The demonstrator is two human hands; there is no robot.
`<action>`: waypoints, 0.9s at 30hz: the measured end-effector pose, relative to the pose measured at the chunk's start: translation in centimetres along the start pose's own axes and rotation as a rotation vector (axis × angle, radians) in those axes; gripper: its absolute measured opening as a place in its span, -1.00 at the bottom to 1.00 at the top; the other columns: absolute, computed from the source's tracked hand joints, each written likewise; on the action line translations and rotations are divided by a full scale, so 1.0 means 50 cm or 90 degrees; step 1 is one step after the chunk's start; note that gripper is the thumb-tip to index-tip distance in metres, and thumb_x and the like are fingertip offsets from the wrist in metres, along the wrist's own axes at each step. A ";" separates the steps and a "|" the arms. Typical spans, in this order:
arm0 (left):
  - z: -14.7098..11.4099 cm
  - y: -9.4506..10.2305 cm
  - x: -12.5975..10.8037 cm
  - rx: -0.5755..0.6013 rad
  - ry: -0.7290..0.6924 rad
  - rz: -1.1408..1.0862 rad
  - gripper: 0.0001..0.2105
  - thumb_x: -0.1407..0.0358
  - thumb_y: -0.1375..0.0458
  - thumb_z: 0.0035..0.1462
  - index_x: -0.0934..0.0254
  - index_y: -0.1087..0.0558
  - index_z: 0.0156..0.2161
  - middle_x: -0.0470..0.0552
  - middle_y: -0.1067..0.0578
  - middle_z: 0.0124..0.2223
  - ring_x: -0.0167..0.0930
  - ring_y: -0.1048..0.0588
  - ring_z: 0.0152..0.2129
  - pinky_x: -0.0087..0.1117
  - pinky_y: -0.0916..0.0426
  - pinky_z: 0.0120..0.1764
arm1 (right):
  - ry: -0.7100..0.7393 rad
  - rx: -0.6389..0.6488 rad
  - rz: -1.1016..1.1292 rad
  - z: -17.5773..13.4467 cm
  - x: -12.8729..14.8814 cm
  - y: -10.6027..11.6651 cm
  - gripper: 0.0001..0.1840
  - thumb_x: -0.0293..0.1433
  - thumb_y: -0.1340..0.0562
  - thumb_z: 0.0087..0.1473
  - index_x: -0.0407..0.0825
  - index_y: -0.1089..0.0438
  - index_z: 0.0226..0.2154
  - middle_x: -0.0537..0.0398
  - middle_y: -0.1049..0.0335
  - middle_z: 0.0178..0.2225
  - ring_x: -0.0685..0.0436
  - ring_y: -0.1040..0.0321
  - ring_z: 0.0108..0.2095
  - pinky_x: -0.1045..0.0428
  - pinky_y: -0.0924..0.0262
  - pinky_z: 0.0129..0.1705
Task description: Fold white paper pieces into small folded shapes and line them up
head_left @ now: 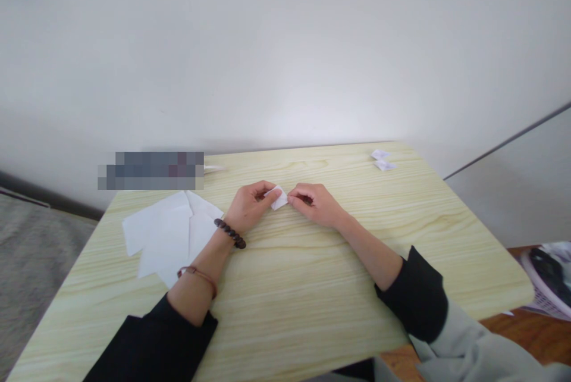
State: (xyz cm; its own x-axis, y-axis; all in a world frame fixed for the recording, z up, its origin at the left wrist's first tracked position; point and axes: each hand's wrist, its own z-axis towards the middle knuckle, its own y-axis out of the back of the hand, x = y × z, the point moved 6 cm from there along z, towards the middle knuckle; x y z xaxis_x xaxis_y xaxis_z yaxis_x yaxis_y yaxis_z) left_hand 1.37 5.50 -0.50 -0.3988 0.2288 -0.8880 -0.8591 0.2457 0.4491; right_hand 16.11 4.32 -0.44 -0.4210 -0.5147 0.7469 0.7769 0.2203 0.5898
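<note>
White folded paper (279, 198) is what's in hand, a tiny piece pinched between both hands near the middle of the table (312, 293). Left hand (250, 206) has it between thumb and fingers, thumb pressed flat on the top face, and most of what you can see of the paper pokes out to the right of that thumb. Right hand (317, 204) has thumb and index fingertip closed on the right-hand corner, so the piece basically bridges the gap between the two sets of fingertips. Can't tell how much is tucked behind the left fingers.

As for writing or brands: back left there's a pixelated patch (154, 171), so whatever's printed there is unreadable, with a thin white sliver (215, 168) sticking out of its right side. Loose white sheets (165, 233) overlap in a fan, partly under the left forearm. Over at the far right, two small folded pieces (382, 160) sit close together, one just behind the other. Left wrist has a dark beaded bracelet (230, 234) plus a reddish-brown band (203, 280) further up, and both sleeves end in black cuffs (414, 296).
</note>
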 end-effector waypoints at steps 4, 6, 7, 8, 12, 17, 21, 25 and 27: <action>-0.001 -0.003 -0.003 0.013 0.005 -0.013 -0.69 0.06 -0.13 0.08 0.31 -0.50 -0.37 -0.04 -0.55 -0.37 -0.40 -0.47 -0.41 -0.43 -0.33 -0.30 | -0.002 -0.010 0.004 0.000 0.000 0.002 -0.81 -0.35 -0.16 0.12 -0.08 -0.42 -0.43 0.17 -0.29 -0.53 0.07 -0.15 -0.53 0.13 -0.02 -0.46; 0.000 -0.003 -0.003 0.007 0.001 -0.030 -0.69 0.07 -0.13 0.08 0.31 -0.50 -0.35 -0.03 -0.56 -0.35 -0.39 -0.47 -0.39 -0.42 -0.34 -0.28 | 0.003 -0.014 0.006 0.001 0.000 0.003 -0.82 -0.37 -0.15 0.12 -0.08 -0.41 -0.44 0.17 -0.28 -0.52 0.07 -0.14 -0.53 0.13 -0.01 -0.46; 0.001 -0.002 -0.002 -0.001 0.000 -0.044 -0.69 0.07 -0.13 0.08 0.32 -0.49 -0.33 -0.02 -0.56 -0.34 -0.39 -0.47 -0.38 -0.42 -0.34 -0.27 | 0.008 -0.013 0.005 0.001 0.001 0.003 -0.82 -0.38 -0.15 0.13 -0.08 -0.41 -0.43 0.18 -0.28 -0.52 0.07 -0.14 -0.52 0.14 -0.01 -0.46; 0.002 -0.002 0.000 -0.007 -0.001 -0.056 -0.69 0.07 -0.13 0.08 0.32 -0.49 -0.31 -0.02 -0.55 -0.33 -0.38 -0.47 -0.37 -0.42 -0.34 -0.26 | 0.013 -0.011 0.003 0.001 0.001 0.003 -0.83 -0.39 -0.15 0.13 -0.08 -0.40 -0.43 0.18 -0.28 -0.52 0.07 -0.14 -0.52 0.13 -0.01 -0.46; 0.003 -0.003 0.005 -0.002 -0.005 -0.046 -0.71 0.09 -0.13 0.08 0.33 -0.48 -0.33 -0.01 -0.53 -0.36 -0.39 -0.46 -0.40 -0.41 -0.33 -0.30 | 0.030 0.011 -0.011 0.001 0.006 -0.001 -0.84 -0.40 -0.16 0.12 -0.07 -0.40 -0.43 0.17 -0.27 -0.51 0.06 -0.16 -0.50 0.13 -0.02 -0.44; 0.003 0.000 0.005 -0.022 0.002 -0.065 -0.70 0.08 -0.14 0.07 0.32 -0.46 -0.33 -0.01 -0.53 -0.36 -0.39 -0.46 -0.40 -0.41 -0.33 -0.29 | 0.014 -0.003 0.003 0.001 0.006 0.004 -0.81 -0.37 -0.14 0.14 -0.08 -0.41 -0.43 0.16 -0.30 -0.50 0.06 -0.17 -0.50 0.13 -0.03 -0.44; 0.004 -0.004 0.013 -0.028 0.030 -0.105 -0.66 0.05 -0.17 0.03 0.32 -0.44 -0.25 0.00 -0.54 -0.35 -0.39 -0.48 -0.41 -0.42 -0.33 -0.31 | -0.018 -0.057 0.022 0.001 -0.002 0.013 -0.74 -0.32 -0.13 0.16 -0.09 -0.39 -0.47 0.17 -0.27 -0.55 0.07 -0.15 -0.53 0.13 -0.02 -0.46; 0.003 -0.009 0.018 -0.003 0.043 -0.085 -0.65 0.04 -0.18 0.02 0.33 -0.45 -0.26 -0.03 -0.52 -0.43 -0.41 -0.47 -0.47 -0.44 -0.31 -0.39 | -0.030 -0.062 0.028 0.001 -0.004 0.014 -0.72 -0.31 -0.13 0.16 -0.11 -0.40 -0.48 0.17 -0.28 -0.57 0.07 -0.15 -0.55 0.13 -0.01 -0.48; 0.003 -0.007 0.016 -0.005 0.039 -0.086 -0.66 0.04 -0.16 0.04 0.33 -0.45 -0.27 -0.04 -0.52 -0.43 -0.42 -0.46 -0.47 -0.46 -0.29 -0.41 | -0.020 -0.049 0.022 0.001 -0.001 0.011 -0.71 -0.32 -0.12 0.16 -0.11 -0.42 -0.48 0.16 -0.29 -0.56 0.07 -0.15 -0.54 0.12 -0.01 -0.47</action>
State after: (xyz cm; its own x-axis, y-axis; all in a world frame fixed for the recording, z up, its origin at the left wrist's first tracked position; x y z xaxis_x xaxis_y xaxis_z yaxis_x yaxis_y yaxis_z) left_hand 1.40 5.74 -1.37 -0.2976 0.1357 -0.9450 -0.9086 0.2636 0.3240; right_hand 16.54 4.52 -0.15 -0.4064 -0.4818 0.7764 0.8248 0.1721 0.5386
